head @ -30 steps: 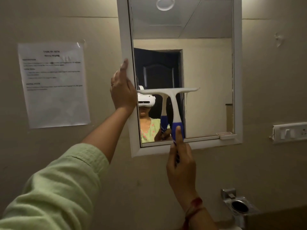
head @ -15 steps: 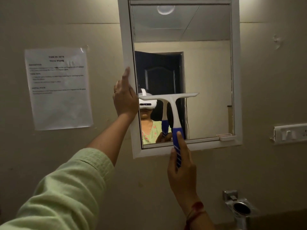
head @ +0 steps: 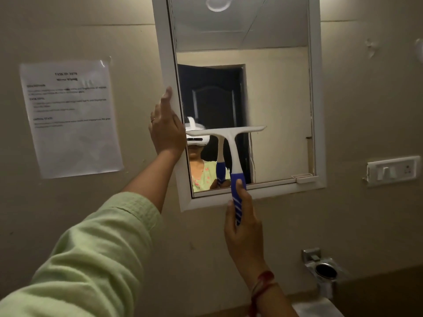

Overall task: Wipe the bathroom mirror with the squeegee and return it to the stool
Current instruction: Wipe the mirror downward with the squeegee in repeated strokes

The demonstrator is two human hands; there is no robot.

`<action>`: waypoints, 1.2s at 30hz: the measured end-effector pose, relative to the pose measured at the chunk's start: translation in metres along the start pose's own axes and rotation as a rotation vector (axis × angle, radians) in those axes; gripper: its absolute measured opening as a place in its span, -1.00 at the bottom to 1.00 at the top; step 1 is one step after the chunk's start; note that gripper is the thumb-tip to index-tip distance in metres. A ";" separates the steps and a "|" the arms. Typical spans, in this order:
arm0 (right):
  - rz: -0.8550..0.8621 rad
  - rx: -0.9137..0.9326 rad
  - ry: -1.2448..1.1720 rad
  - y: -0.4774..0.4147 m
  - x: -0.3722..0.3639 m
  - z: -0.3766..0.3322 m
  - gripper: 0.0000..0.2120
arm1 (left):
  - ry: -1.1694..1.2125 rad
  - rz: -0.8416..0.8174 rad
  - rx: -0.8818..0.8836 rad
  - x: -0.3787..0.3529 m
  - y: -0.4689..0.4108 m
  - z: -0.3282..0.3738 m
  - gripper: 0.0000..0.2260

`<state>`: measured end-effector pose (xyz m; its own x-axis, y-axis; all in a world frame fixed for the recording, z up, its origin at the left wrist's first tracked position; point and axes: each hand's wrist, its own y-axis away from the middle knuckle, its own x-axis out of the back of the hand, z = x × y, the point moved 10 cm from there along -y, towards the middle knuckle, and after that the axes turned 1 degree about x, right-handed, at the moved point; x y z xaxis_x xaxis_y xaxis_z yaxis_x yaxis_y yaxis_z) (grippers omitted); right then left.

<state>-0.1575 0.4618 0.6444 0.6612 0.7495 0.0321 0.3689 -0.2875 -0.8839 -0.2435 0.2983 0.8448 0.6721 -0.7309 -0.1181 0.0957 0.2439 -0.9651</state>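
Note:
A white-framed mirror hangs on the beige wall, its glass reflecting a dark door and a person. A squeegee with a white T-shaped blade and a blue striped handle stands upright against the lower left part of the glass. My right hand grips its blue handle from below, thumb pointing up. My left hand lies flat on the mirror's left frame edge, fingers stretched upward. The stool is out of view.
A printed paper sheet is taped to the wall at the left. A white switch plate sits right of the mirror. A chrome wall holder juts out at the lower right, above a pale basin corner.
The squeegee blade has slid a little lower on the glass with my right hand. My left hand stays on the mirror's left frame. The view has shifted slightly.

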 end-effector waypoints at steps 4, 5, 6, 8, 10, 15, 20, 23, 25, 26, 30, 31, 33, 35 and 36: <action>0.033 0.070 -0.052 -0.041 0.010 -0.018 -0.53 | 0.017 -0.014 0.005 0.000 -0.001 0.000 -0.59; 0.039 0.088 -0.046 -0.049 0.013 -0.020 -0.54 | 0.017 -0.016 0.006 0.000 -0.001 0.000 -0.59; 0.041 0.095 -0.043 -0.054 0.016 -0.020 -0.55 | 0.018 -0.016 0.006 0.000 -0.001 -0.001 -0.60; 0.034 0.078 -0.049 -0.051 0.019 -0.012 -0.56 | 0.028 -0.010 0.000 -0.001 0.000 -0.001 -0.60; 0.016 0.040 -0.047 -0.031 0.015 0.002 -0.56 | 0.029 -0.001 -0.009 -0.001 0.000 -0.001 -0.61; 0.010 -0.020 -0.038 0.021 0.005 0.022 -0.55 | 0.016 0.034 -0.035 -0.001 -0.001 -0.002 -0.64; 0.050 0.034 -0.033 -0.010 0.009 0.015 -0.58 | 0.017 0.040 -0.017 -0.001 -0.001 -0.004 -0.65; 0.046 0.062 -0.033 -0.019 0.010 0.014 -0.59 | 0.014 0.038 -0.009 -0.001 -0.002 -0.006 -0.65; 0.024 0.052 -0.022 -0.007 0.008 0.020 -0.58 | 0.009 0.038 -0.014 -0.002 -0.002 -0.007 -0.65; 0.018 0.049 -0.009 0.004 0.008 0.024 -0.57 | 0.008 0.040 -0.017 -0.002 -0.002 -0.007 -0.66; -0.002 0.019 -0.001 0.039 0.007 0.031 -0.55 | 0.018 0.038 -0.014 -0.002 -0.003 -0.005 -0.66; -0.003 0.014 -0.011 0.037 0.007 0.030 -0.55 | 0.030 0.035 -0.017 -0.002 -0.002 -0.004 -0.65; 0.015 0.026 -0.009 0.024 0.008 0.025 -0.56 | 0.052 0.034 -0.022 -0.002 -0.002 -0.002 -0.65; 0.040 0.046 0.000 0.009 0.012 0.019 -0.57 | 0.061 0.033 -0.020 -0.001 -0.003 -0.002 -0.66; 0.042 0.049 -0.001 0.003 0.013 0.019 -0.57 | 0.060 0.033 -0.018 -0.001 -0.003 -0.003 -0.66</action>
<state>-0.1595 0.4820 0.6331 0.6745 0.7383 -0.0062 0.3084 -0.2893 -0.9062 -0.2467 0.2970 0.8468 0.6296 -0.7597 -0.1627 0.0610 0.2571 -0.9645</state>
